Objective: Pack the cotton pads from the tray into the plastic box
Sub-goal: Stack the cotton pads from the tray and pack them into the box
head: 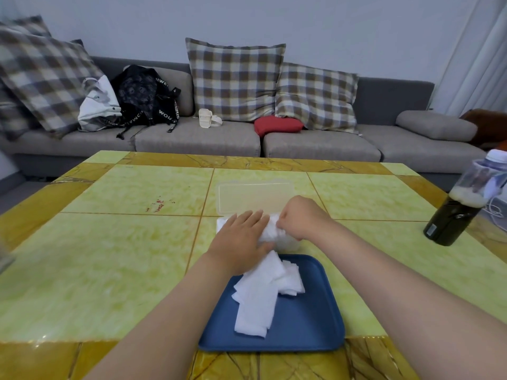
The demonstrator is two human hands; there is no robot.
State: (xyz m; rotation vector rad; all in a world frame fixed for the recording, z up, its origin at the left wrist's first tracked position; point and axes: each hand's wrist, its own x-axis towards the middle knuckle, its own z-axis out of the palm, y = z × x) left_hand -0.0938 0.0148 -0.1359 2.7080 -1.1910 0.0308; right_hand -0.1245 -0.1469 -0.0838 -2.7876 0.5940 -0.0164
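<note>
Cotton pads [263, 294] lie in two places. A crumpled wad sits in the plastic box [288, 242] under both hands, and a loose trail runs from that wad back toward the person onto the blue tray [315, 325]. The left hand [241, 242] presses flat, fingers straight, on the wad's left side. The right hand [301, 218] is curled at its right edge and seems to pinch the pads there. Beyond the grip the lid [253, 198] lies open. As I judge it, the wad may spring up once the pressure lifts, tugging the trail may drag the light box along, and overstuffing could stop the lid closing.
</note>
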